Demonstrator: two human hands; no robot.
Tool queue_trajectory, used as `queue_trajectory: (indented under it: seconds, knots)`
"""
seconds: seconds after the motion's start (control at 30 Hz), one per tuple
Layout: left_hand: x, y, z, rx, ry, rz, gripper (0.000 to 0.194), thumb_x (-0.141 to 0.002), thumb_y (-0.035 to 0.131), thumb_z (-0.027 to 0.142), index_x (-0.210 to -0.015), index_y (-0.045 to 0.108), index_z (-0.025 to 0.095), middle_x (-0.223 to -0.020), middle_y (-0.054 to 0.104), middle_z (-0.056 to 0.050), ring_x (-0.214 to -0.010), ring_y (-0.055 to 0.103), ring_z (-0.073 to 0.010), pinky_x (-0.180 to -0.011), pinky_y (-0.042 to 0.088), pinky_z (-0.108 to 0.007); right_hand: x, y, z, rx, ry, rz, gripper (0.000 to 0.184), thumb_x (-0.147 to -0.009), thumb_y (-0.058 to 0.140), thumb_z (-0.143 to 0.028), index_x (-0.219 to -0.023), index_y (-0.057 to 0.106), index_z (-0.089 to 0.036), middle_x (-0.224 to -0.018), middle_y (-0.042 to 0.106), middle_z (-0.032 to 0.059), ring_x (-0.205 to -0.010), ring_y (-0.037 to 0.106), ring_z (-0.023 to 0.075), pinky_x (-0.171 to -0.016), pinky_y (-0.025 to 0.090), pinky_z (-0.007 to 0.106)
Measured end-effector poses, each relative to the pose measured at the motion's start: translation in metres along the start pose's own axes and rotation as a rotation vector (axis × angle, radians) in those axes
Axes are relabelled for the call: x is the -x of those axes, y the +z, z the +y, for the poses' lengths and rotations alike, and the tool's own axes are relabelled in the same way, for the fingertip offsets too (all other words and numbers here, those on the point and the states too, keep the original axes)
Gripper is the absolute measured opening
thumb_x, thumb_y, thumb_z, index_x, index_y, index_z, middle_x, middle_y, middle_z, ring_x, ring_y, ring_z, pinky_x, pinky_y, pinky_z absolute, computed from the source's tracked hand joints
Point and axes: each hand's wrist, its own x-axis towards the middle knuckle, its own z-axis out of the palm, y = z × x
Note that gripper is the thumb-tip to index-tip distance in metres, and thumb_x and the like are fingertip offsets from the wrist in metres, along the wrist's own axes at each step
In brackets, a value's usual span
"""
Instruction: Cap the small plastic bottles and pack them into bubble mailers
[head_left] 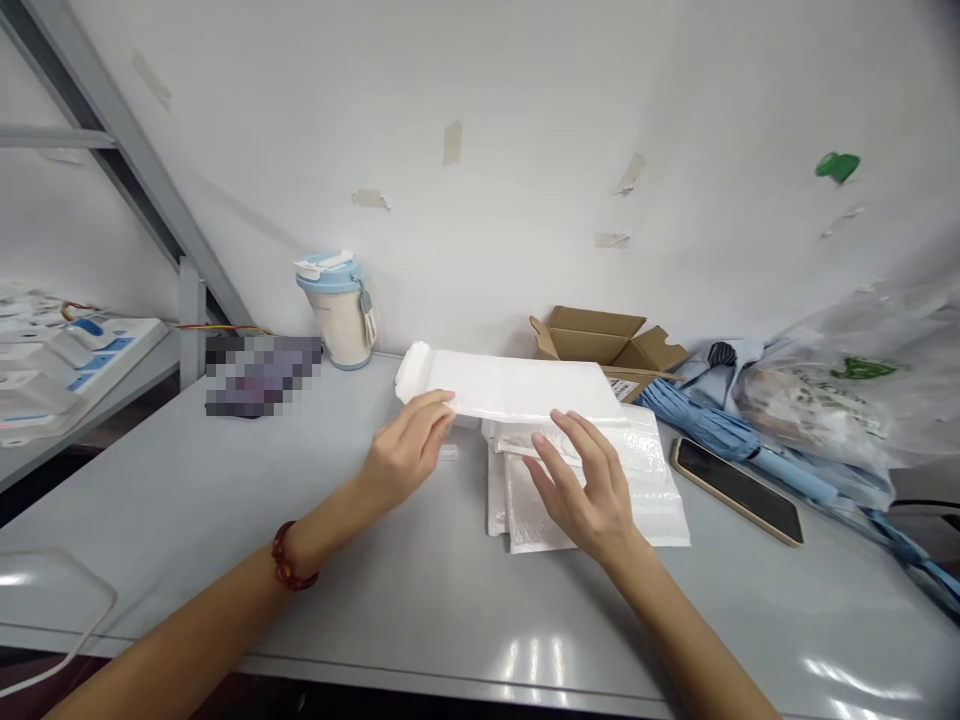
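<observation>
A white padded envelope (525, 385) lies crosswise at the back of a pile, its left end reaching past the pile with a flap sticking up. My left hand (405, 445) pinches its near edge close to that end. Beneath and nearer to me are several more white bubble mailers (600, 510), loosely stacked on the grey table. Over this stack, my right hand (585, 485) is open with its fingers apart. Its fingertips are by the near edge of the top envelope; whether they touch it I cannot tell. A small clear piece (447, 453) lies beside my left fingertips.
Behind the envelopes is an open cardboard box (600, 340). To the right lie a phone (739, 490), a folded blue umbrella (705, 420) and clear plastic bags (825, 390). A cream cup with a blue lid (341, 310) stands by the wall; a white cable (105, 600) is front left.
</observation>
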Motion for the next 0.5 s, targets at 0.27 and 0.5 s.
queue_trajectory:
  seconds: [0.27,0.5]
  knots:
    - [0.009,-0.002,0.022,0.233,0.069,-0.222,0.014,-0.086,0.052,0.011,-0.092,0.061,0.019,-0.102,0.072,-0.008,-0.096,0.068,-0.0187,-0.072,0.056,-0.025,0.003,0.004,0.001,0.095,0.144,-0.317,0.06,-0.086,0.038,-0.002,-0.143,0.031,-0.019,-0.14,0.044,0.0192,-0.132,0.038,0.0319,-0.098,0.04,0.051]
    - [-0.016,-0.013,0.003,0.499,-0.932,-0.23,0.044,-0.08,0.06,0.033,-0.12,0.056,0.014,-0.106,0.07,-0.011,-0.085,0.068,-0.0221,-0.071,0.056,-0.033,0.006,0.008,0.0,0.117,0.111,-0.481,0.054,-0.088,0.031,0.0,-0.139,0.037,-0.018,-0.138,0.046,0.0213,-0.129,0.041,0.0316,-0.093,0.042,0.052]
